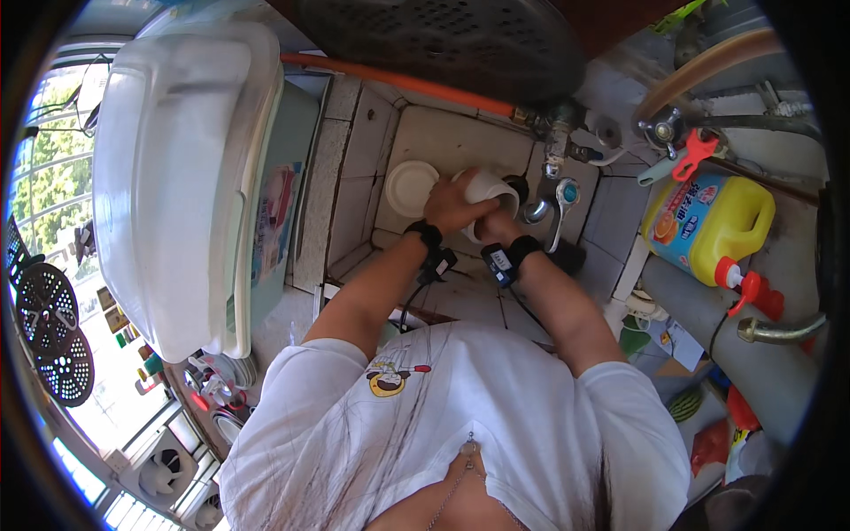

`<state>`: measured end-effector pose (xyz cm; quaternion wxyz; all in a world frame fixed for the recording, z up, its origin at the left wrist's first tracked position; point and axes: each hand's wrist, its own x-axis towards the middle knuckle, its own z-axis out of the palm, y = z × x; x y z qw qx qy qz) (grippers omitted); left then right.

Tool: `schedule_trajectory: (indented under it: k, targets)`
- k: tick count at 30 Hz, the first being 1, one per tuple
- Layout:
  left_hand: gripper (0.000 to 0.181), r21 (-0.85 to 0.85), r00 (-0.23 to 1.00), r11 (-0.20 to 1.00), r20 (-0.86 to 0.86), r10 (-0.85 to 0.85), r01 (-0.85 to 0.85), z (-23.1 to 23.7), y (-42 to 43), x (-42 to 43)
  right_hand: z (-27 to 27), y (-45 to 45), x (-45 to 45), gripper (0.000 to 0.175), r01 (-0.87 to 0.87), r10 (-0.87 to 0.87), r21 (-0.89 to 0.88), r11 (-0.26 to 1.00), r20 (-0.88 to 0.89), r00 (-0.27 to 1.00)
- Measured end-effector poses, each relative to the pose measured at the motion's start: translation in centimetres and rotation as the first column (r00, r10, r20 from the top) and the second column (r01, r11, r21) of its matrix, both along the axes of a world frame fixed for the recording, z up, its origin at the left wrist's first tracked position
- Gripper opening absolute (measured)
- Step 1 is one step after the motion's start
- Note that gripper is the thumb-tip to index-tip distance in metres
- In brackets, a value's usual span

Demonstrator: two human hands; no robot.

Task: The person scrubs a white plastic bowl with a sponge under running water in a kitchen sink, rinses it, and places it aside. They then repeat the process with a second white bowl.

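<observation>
Over the tiled sink [458,136], my left hand [457,202] grips a white cup-shaped container [479,187] that lies tilted, its mouth turned toward the lower right. My right hand [497,224] is at that mouth, its fingers partly inside and hidden by the wall. Whether those fingers hold anything cannot be seen. A round white lid or shallow dish [412,188] lies on the sink floor, just left of my left hand. Close to the right of the container is a metal tap [551,159] with a lever handle [568,192].
Stacked plastic storage boxes [179,192] stand along the left side. An orange hose [398,80] runs across the sink's far edge. On the right lie a yellow pump bottle [714,226] of cleaner and a red-bladed peeler [694,156]. A dark perforated metal disc [438,40] overhangs the far side.
</observation>
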<state>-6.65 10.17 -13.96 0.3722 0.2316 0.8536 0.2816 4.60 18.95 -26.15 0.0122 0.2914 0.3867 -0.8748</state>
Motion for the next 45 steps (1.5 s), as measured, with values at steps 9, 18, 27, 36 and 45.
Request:
schedule_trajectory:
  k: [9, 18, 27, 36, 45]
  targets:
    - [0.094, -0.031, 0.996, 0.999, 0.09, -0.026, 0.029, -1.1, -0.8, -0.6, 4.0, 0.4, -0.4, 0.022, -0.32, 0.281, 0.674, 0.666, 0.171, 0.944]
    - [0.092, 0.045, 0.879, 0.97, 0.435, 0.195, -0.238, -4.2, -1.4, -2.0, 9.1, 5.1, 4.2, 0.015, -0.107, 0.0, 0.865, 0.491, 0.123, 0.992]
    - [0.094, 0.029, 0.959, 0.995, 0.268, 0.088, -0.1, -1.4, -2.0, -1.6, 2.9, 3.6, 4.5, 0.034, -0.12, -0.137, 0.928, 0.354, 0.178, 0.974]
    - [0.098, -0.151, 0.945, 0.939, -0.067, -0.321, 0.308, 3.8, -1.0, -0.8, 11.8, 5.5, 2.7, 0.019, -0.193, 0.289, 0.89, 0.413, 0.073, 0.955]
    - [0.104, 0.001, 0.911, 0.922, -0.159, -0.381, 0.386, 2.1, -2.3, 0.2, 9.8, 6.2, 4.1, 0.021, -0.332, 0.27, 0.713, 0.618, 0.204, 0.941]
